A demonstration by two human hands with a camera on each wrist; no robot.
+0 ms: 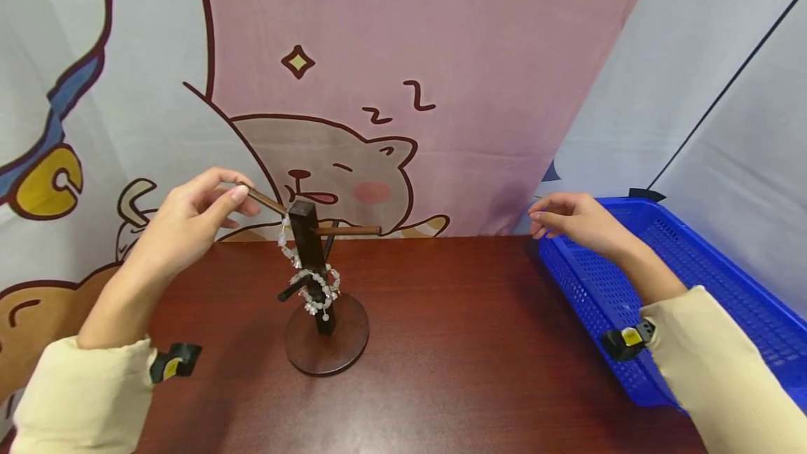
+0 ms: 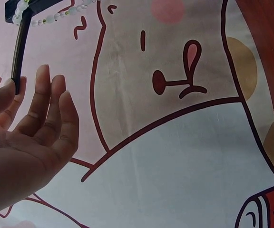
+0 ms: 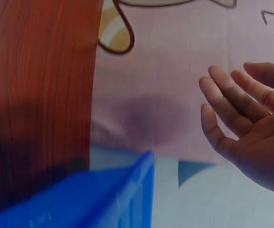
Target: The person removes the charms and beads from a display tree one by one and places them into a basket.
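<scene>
A dark wooden jewelry stand (image 1: 309,237) with a round base rises from the table, pegs sticking out on several sides. My left hand (image 1: 192,219) pinches the end of its upper left peg (image 1: 265,200) between thumb and finger; the left wrist view shows the same peg (image 2: 20,54) at the fingertips. One beaded bracelet (image 1: 288,242) hangs from that peg, close to the post. Another pale beaded bracelet (image 1: 324,289) loops around lower on the post. Over the near end of the blue basket, my right hand (image 1: 570,219) hovers with loosely bent fingers, holding nothing.
A blue plastic basket (image 1: 574,293) stands at the right on the reddish-brown table (image 1: 473,342). Behind the table hangs a cartoon-printed cloth (image 1: 441,33). A black camera strap (image 1: 176,361) is on the left sleeve.
</scene>
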